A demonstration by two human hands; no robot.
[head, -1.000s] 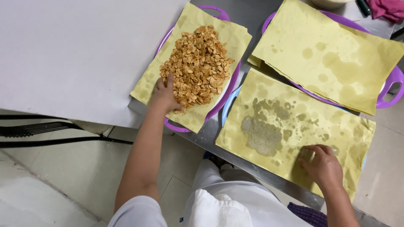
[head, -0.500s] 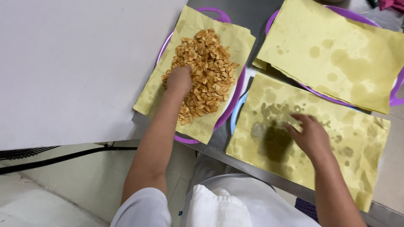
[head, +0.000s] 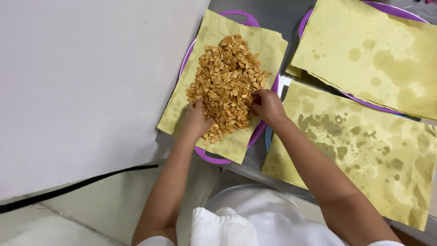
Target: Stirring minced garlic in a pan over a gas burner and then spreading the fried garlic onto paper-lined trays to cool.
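Cupping the heap of fried chips [head: 229, 82] on the yellow paper [head: 268, 41], my left hand [head: 196, 119] and right hand [head: 268, 105] pressed its near edge, fingers half-curled, gripping nothing firmly

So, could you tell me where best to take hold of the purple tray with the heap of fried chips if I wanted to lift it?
Probably by its two loop handles: the far one and the near one, which stick out beyond the yellow paper. The side rims are mostly covered by paper, and both hands, left and right, are in the chips. Keep the tray level.
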